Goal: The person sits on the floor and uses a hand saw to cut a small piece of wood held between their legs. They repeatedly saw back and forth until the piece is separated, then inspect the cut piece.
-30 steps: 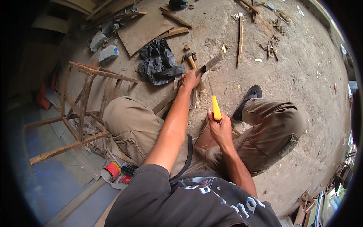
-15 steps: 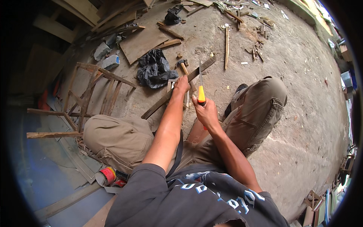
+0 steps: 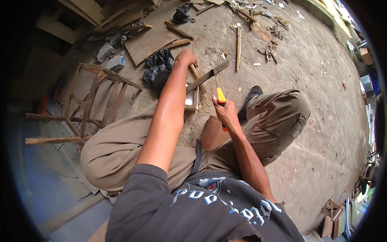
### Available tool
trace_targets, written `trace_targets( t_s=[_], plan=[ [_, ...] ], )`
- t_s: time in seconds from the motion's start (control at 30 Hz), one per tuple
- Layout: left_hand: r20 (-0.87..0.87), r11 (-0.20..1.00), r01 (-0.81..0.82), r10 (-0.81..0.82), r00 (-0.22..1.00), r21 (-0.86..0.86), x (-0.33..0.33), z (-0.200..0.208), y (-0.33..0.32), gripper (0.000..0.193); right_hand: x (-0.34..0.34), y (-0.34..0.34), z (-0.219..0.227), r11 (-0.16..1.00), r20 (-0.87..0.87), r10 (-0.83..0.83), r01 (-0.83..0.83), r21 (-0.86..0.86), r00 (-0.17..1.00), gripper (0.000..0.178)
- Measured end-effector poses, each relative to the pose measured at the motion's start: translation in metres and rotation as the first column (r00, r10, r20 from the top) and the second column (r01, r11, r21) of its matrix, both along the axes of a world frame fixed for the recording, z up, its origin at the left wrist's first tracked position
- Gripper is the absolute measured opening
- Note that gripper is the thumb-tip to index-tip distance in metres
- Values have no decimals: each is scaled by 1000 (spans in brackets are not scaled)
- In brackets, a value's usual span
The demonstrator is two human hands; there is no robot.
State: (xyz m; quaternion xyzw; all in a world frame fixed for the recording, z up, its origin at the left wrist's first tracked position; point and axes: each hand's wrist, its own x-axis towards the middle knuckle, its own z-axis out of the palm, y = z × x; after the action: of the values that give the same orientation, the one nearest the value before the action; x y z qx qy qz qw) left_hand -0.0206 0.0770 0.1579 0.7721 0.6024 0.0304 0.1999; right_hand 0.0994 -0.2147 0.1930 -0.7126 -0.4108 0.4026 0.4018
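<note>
The right hand (image 3: 226, 113) is closed tight around the yellow tool (image 3: 220, 95). The tool points up at the stick (image 3: 206, 78), but I can't tell if they touch. The stick crosses the hammer (image 3: 194, 71) above the floor (image 3: 322, 117). The left hand (image 3: 186, 57) is curled at the hammer's top; I can't tell if it grips. The black bag (image 3: 159, 60) is just left of it.

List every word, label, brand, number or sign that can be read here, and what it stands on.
Dark shirt: large white, blue-edged lettering across the front, not copied out here.
Yellow handle in right hand: no readable marking.
Elsewhere: nothing readable.
</note>
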Motion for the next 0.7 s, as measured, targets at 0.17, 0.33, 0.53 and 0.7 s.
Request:
trace_targets(
  t_s=[0.17,0.33,0.53,0.7],
  plan=[
    [52,999,13,-12,999,-35,7,-68,2,44,-4,-1,8,997,-38,-43,40,-72,998,50],
    [163,975,172,-149,975,-138,42,-126,-11,52,-2,-1,18,990,-63,-135,132,-47,989,43],
    [211,699,-49,280,937,-713,54,-142,-18,68,-5,13,36,931,-221,-147,60,-359,964,36],
    [59,841,-79,130,990,-535,73,-153,-20,70,-13,35,32,939,-92,-220,185,-289,971,31]
  ],
)
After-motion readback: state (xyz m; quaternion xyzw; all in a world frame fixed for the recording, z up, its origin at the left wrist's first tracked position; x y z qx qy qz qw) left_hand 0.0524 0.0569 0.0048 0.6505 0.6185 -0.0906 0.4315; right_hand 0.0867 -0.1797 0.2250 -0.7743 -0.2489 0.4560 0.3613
